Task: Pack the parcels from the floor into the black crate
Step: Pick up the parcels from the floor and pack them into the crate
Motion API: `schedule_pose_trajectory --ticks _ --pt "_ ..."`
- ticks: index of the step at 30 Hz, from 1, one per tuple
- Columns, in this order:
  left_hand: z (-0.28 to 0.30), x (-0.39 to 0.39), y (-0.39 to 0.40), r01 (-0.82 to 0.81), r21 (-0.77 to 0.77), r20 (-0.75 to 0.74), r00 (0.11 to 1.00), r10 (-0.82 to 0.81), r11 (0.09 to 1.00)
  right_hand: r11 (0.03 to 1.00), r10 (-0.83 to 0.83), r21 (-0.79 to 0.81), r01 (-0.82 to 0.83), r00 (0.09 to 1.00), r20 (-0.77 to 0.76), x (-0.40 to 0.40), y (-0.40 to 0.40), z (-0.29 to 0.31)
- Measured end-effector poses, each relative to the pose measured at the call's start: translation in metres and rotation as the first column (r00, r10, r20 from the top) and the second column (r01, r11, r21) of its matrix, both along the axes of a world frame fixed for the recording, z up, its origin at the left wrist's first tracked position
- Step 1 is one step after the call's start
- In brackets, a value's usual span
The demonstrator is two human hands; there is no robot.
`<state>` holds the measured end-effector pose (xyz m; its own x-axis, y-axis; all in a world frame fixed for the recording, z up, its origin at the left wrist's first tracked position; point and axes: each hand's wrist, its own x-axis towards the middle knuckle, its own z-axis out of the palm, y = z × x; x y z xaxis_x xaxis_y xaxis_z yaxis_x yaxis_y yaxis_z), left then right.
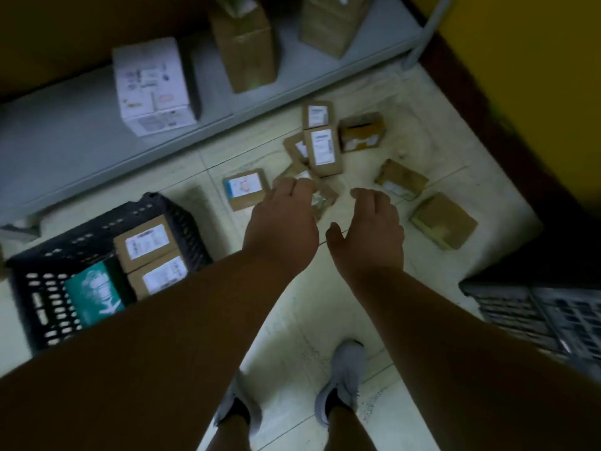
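Reaching down toward the scattered parcels, the left hand [282, 222] and the right hand [369, 227] both hang with fingers loosely spread and hold nothing. Directly beneath the left hand's fingertips lies a small flat parcel [322, 198], partly hidden, so whether it is touched cannot be told. Taking the black crate [39, 301] as the landmark: it sits on the floor [328, 307] at the person's left and already holds two labelled brown parcels [146, 244] and a green box [97, 292]; a blue-labelled parcel [246, 188] lies just right of it, a stacked cluster of labelled parcels [322, 148] farther right and away from the person, and plain brown parcels [443, 220] farthest right. A grey shelf [65, 148] with a white carton [151, 87] stands beyond the crate. The step in hand looks like picking the next parcel; it would go best by closing on the nearest one from both long edges, lifting it flat, and setting it into the crate's free corner beside the green box.
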<state>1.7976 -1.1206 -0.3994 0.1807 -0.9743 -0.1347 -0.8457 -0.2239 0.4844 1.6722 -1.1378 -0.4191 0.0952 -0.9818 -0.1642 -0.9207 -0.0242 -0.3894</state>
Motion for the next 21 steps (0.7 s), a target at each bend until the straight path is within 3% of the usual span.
schedule_pose_trajectory --ticks 5,10,15,21 --pt "-0.003 -0.078 -0.038 0.067 0.006 -0.042 0.997 -0.067 0.998 0.999 -0.05 0.012 0.05 0.998 0.024 -0.079 -0.035 0.005" --pt "-0.028 -0.117 -0.07 0.086 0.056 -0.053 0.995 -0.083 0.995 0.996 -0.073 0.053 0.072 0.997 0.029 -0.107 -0.069 -0.017" --pt "-0.053 -0.108 -0.105 0.146 0.105 -0.069 0.988 -0.14 0.984 0.99 -0.098 0.106 0.094 0.995 0.03 -0.097 -0.108 -0.035" --pt "-0.083 -0.046 -0.171 0.077 0.163 -0.091 0.994 -0.063 0.984 0.979 -0.093 0.178 0.096 0.995 -0.024 -0.046 -0.172 -0.06"
